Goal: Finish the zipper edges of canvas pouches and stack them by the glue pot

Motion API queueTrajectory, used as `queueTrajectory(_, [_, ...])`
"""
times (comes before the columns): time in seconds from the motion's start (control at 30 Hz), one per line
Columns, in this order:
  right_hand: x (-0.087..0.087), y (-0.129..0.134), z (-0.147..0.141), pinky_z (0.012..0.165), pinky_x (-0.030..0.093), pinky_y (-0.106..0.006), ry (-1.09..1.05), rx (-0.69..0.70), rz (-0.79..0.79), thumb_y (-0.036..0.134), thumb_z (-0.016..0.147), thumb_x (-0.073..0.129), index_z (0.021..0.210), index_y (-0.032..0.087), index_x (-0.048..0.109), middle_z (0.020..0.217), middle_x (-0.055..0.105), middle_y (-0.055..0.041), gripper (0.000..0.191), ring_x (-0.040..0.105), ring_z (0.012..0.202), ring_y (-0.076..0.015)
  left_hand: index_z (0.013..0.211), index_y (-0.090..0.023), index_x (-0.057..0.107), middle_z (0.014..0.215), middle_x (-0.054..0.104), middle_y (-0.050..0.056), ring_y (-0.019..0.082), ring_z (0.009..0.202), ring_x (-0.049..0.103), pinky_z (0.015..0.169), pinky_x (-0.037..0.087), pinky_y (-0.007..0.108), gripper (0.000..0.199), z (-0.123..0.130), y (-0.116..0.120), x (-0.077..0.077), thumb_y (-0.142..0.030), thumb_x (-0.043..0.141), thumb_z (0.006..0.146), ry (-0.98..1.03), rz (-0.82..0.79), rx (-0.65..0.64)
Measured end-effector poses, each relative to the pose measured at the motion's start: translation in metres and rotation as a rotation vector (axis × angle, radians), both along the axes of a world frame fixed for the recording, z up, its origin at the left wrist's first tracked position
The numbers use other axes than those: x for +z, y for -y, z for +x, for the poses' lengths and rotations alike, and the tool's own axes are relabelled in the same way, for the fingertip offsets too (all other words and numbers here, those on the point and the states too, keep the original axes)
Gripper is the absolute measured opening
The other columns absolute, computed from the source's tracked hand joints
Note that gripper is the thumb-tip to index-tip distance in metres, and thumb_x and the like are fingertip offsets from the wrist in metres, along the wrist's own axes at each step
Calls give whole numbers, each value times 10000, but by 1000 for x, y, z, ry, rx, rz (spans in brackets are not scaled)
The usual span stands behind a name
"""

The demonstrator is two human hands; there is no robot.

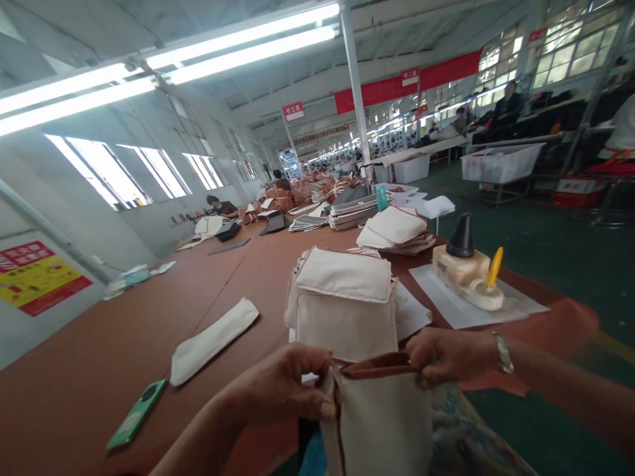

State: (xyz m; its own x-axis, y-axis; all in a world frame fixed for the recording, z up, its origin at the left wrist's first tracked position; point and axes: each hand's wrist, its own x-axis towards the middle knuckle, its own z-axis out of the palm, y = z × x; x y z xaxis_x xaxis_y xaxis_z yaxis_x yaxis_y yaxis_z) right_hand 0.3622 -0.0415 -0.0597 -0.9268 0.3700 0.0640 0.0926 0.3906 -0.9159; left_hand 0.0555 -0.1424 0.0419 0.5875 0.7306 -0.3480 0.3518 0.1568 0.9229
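Between my hands, at the table's near edge, is a cream bag piece point(384, 423) with a brown lining showing at its open top. My left hand point(282, 383) pinches its left top corner, thumb on the outside. At the right end of the top edge, the fingers of my right hand point(436, 354) are closed on the rim; a bracelet circles that wrist. Just beyond lies a stack of similar cream bag pieces point(342, 297), a flap folded over the topmost. The lower end of the held piece runs out of the picture.
A long cream piece point(215, 340) and a green phone point(136, 415) lie left on the brown table point(208, 284). Right, a glue holder point(466, 274) with a black cone and yellow-handled tool stands on paper point(520, 309). Farther back are more stacked pieces point(394, 230) and people.
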Motion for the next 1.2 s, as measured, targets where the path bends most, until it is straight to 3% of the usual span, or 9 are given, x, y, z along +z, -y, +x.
queueTrajectory(0.07, [14, 10, -9, 709, 438, -262, -8, 20, 12, 484, 833, 671, 941, 132, 704, 877, 610, -43, 369, 550, 786, -172, 802, -134, 671, 716, 529, -20, 134, 706, 451, 666, 382, 225, 392, 21, 0, 2, -468, 823, 667, -36, 45, 8])
queueTrajectory(0.13, [35, 23, -19, 806, 450, -298, -106, 1, -57, 464, 914, 574, 1171, 153, 634, 1052, 616, -79, 407, 567, 932, -205, 742, -138, 610, 661, 421, -57, 97, 633, 345, 555, 282, 205, 370, 38, -2, 1, -432, 824, 675, -68, 43, -32])
queueTrajectory(0.23, [52, 40, -33, 741, 440, -270, -189, 14, -178, 432, 913, 598, 1121, 146, 588, 955, 591, -47, 354, 530, 827, -162, 732, -151, 541, 650, 341, -75, 84, 614, 265, 515, 199, 219, 358, 49, -5, -4, -373, 819, 691, -9, 64, -33])
queueTrajectory(0.37, [30, 52, -48, 606, 347, -218, -329, 29, -404, 423, 859, 673, 910, 149, 513, 778, 469, 19, 322, 390, 680, -107, 751, -150, 529, 646, 366, -78, 78, 605, 267, 501, 186, 224, 392, 45, -7, -13, -330, 857, 634, 78, 37, 59])
queueTrajectory(0.43, [17, 55, -51, 601, 318, -219, -386, -36, -421, 412, 878, 657, 848, 156, 489, 757, 429, 29, 308, 354, 679, -104, 761, -143, 550, 636, 385, -77, 71, 588, 277, 488, 176, 221, 404, 44, -7, -17, -340, 870, 613, 84, -11, 61])
queueTrajectory(0.7, [17, 72, -49, 663, 386, -233, -242, -320, -61, 357, 1007, 425, 862, 177, 514, 835, 538, -4, 248, 471, 749, -134, 780, -88, 675, 741, 666, 65, 134, 659, 545, 635, 383, 244, 331, 50, -15, -29, -384, 800, 702, 211, -130, 151])
queueTrajectory(1.0, [-12, 73, -65, 628, 379, -280, -192, -505, 614, 143, 923, 392, 906, 189, 464, 805, 580, -51, 87, 539, 690, -174, 742, -115, 666, 712, 593, 13, 112, 645, 434, 580, 316, 215, 319, 45, -20, -48, -424, 659, 821, -5, 12, 176])
queueTrajectory(1.1, [-8, 69, -66, 579, 341, -286, -146, -518, 616, 145, 902, 389, 844, 188, 458, 749, 567, -52, 100, 507, 637, -173, 748, -123, 640, 713, 571, 5, 111, 640, 424, 567, 304, 215, 303, 46, -20, -52, -410, 622, 843, -66, 76, 166])
queueTrajectory(1.2, [-8, 60, -66, 565, 311, -264, -130, -512, 299, 203, 885, 441, 812, 180, 472, 717, 532, -21, 83, 453, 619, -147, 748, -126, 622, 663, 508, -22, 100, 605, 379, 534, 276, 216, 277, 46, -24, -55, -381, 596, 855, -110, 116, 192])
